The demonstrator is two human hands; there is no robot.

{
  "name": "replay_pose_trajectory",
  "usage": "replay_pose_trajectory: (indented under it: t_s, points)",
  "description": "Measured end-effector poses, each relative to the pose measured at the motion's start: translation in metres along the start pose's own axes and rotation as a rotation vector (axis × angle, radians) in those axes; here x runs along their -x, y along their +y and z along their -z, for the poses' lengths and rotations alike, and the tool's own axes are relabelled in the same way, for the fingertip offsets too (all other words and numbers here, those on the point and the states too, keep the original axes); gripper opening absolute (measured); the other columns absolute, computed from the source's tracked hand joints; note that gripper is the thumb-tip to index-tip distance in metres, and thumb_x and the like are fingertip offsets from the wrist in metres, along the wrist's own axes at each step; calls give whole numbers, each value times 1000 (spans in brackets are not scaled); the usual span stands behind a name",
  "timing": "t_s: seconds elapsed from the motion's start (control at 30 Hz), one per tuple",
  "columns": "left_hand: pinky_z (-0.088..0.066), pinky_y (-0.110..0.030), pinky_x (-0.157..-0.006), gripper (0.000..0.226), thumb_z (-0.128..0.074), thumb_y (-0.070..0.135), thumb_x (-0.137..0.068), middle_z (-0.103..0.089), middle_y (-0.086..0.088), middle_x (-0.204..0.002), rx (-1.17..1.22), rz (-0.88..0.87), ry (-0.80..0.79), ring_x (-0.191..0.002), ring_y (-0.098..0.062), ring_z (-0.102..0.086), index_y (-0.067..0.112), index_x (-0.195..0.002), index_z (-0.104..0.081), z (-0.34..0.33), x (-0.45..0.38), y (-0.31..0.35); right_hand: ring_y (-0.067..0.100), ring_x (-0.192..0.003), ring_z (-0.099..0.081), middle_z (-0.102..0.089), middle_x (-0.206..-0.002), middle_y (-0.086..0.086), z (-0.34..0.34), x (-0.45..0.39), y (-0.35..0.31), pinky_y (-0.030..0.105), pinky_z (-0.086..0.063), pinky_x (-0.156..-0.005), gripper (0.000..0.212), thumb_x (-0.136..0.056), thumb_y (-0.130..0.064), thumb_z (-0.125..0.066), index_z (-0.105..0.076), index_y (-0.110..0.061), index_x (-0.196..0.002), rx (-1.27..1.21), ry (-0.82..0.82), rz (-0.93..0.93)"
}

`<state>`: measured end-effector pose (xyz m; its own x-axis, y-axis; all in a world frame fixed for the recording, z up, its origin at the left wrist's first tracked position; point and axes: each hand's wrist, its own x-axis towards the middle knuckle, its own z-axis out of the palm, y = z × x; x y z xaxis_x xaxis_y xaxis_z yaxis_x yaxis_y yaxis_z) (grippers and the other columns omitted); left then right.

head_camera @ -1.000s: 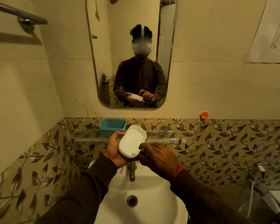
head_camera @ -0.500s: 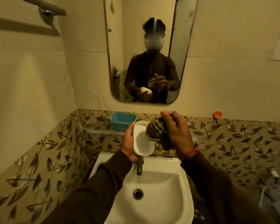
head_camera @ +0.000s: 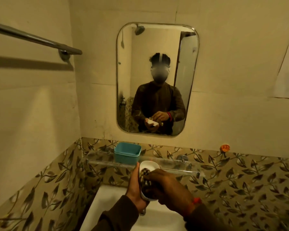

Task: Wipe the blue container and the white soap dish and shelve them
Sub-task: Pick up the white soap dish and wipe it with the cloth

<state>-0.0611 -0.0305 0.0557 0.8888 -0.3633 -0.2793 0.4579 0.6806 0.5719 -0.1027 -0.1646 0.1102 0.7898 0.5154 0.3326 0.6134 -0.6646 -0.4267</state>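
Note:
My left hand (head_camera: pixel 135 187) grips the white soap dish (head_camera: pixel 150 165) from its left side and holds it on edge above the sink, hollow side facing right. My right hand (head_camera: pixel 169 189) presses a checked cloth (head_camera: pixel 145 176) into that hollow, covering most of the dish. The blue container (head_camera: pixel 127 153) stands upright and open on the left part of the glass shelf (head_camera: pixel 100 161), just behind and left of the dish.
A white sink (head_camera: pixel 107 205) lies below my hands, its tap mostly hidden by them. A mirror (head_camera: pixel 157 64) hangs above the shelf. A metal towel bar (head_camera: pixel 35 39) juts from the left wall. An orange hook (head_camera: pixel 224 147) sticks to the wall at right.
My right hand came down and pushed the cloth into the dish's hollow. The view has tilted up, so the hands now sit lower in the frame.

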Motion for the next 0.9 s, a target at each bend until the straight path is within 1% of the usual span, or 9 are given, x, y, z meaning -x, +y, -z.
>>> replay_pose_trajectory:
  t_s: [0.1,0.23,0.33,0.43,0.53,0.63,0.77,0.83,0.9]
  points:
    - [-56,-58,-84,76,-57,72,-78,-70,-29,-119,-38,35,21,-107,-47,-69,7,-112,-76,-11,4,-6,7,-115,-47,-51,-132,-8,-3,-7,2,12,-35,-95,40,-91,-30,-61,-55,-33,-130,140,152,-29]
    - [-57,-54,-83,67,-60,68,-76,-70,-24,-124,-69,-27,-1,-108,-42,-69,16,-116,-75,-27,5,-9,15,-110,-50,-50,-127,1,2,-20,-8,17,-39,-87,34,-96,-32,-53,-56,-25,-129,246,294,-127]
    - [-58,-51,-82,72,-54,73,-83,-70,-24,-124,-73,-94,-18,-108,-40,-70,14,-120,-73,-28,2,2,15,-107,-51,-54,-123,3,0,-24,-21,10,-33,-86,31,-92,-26,-60,-62,-19,-122,217,374,-74]
    - [-61,-47,-76,79,-51,71,-87,-72,-24,-112,-25,-131,-52,-100,-37,-72,4,-126,-68,-25,3,20,14,-115,-47,-52,-127,-1,3,-21,-27,19,-41,-98,30,-92,-28,-60,-63,-22,-121,87,276,-18]
    - [-61,-46,-76,74,-46,69,-91,-70,-22,-101,-51,-154,-86,-92,-34,-69,10,-132,-65,-24,4,37,10,-103,-50,-53,-119,-5,13,-16,-25,24,-49,-89,27,-93,-30,-59,-64,-24,-119,47,78,56]
    - [-58,-49,-81,70,-44,68,-93,-68,-22,-105,-59,-148,-123,-96,-35,-67,17,-137,-61,-32,7,37,7,-101,-50,-56,-116,-4,24,-16,-20,22,-50,-87,29,-91,-30,-62,-65,-23,-119,85,36,133]
    - [-55,-53,-91,68,-45,68,-92,-68,-24,-121,-38,-125,-176,-111,-39,-65,19,-137,-61,-41,9,30,16,-113,-50,-56,-124,1,33,-23,-15,27,-47,-95,36,-89,-25,-64,-61,-21,-125,213,170,133]
    - [-51,-53,-97,70,-48,67,-90,-64,-24,-133,-81,-103,-171,-124,-40,-58,16,-135,-62,-47,11,23,18,-110,-49,-55,-121,1,37,-27,-14,27,-47,-90,34,-91,-28,-61,-58,-21,-124,242,297,54]
    - [-54,-51,-93,69,-49,66,-88,-65,-24,-131,-121,-118,-148,-123,-39,-60,16,-133,-64,-49,9,20,19,-105,-50,-54,-117,2,37,-29,-16,26,-45,-86,32,-91,-30,-59,-56,-19,-121,261,383,-24]
